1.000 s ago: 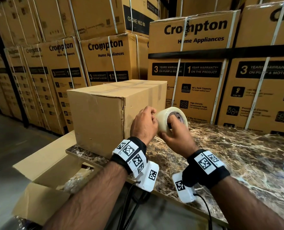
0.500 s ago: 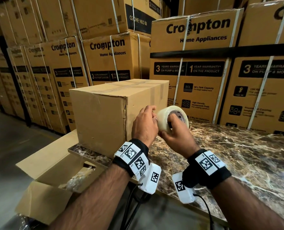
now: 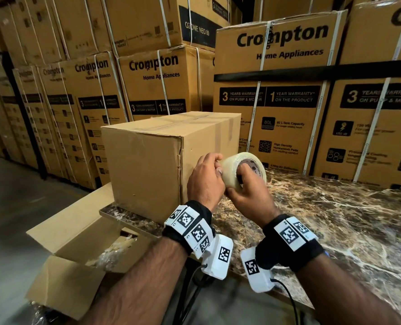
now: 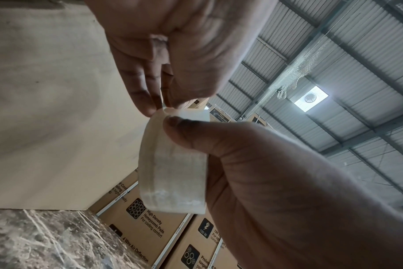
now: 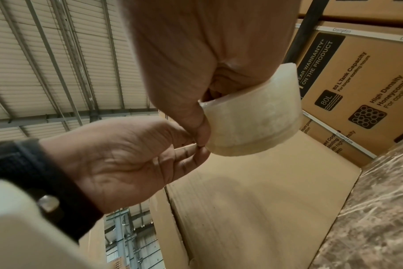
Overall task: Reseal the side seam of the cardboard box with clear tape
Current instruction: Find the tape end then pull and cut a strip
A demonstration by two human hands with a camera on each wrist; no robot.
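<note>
Basically still at prep, nothing sealed yet as far as I can see. Cardboard box (image 3: pixel 147 165) sits at the near left corner of the marble counter (image 3: pixel 335 219), with the vertical side seam (image 3: pixel 179 165) on the corner edge facing me. That seam looks split and ragged, with no fresh tape across it in the head view.

Right hand (image 3: pixel 248 195) carries the clear tape roll (image 3: pixel 244 168) in the air just right of the seam: thumb on the outer wrap, fingers hooked into the core, so that grip is closed firmly around the roll. Left hand (image 3: pixel 205 179) has its fingertips (image 4: pixel 147 107) narrowed to a pinch at the roll's rim, on what I read as the free end. In the wrist views I can't see any length of tape pulled off the roll.

My read: the tape end is found or nearly found. Remaining work is all of it: peel out a strip, anchor it at one end of the seam, run it down the seam, press flat, cut or tear.

Open carton (image 3: pixel 61 266) below the counter edge is not involved.
</note>
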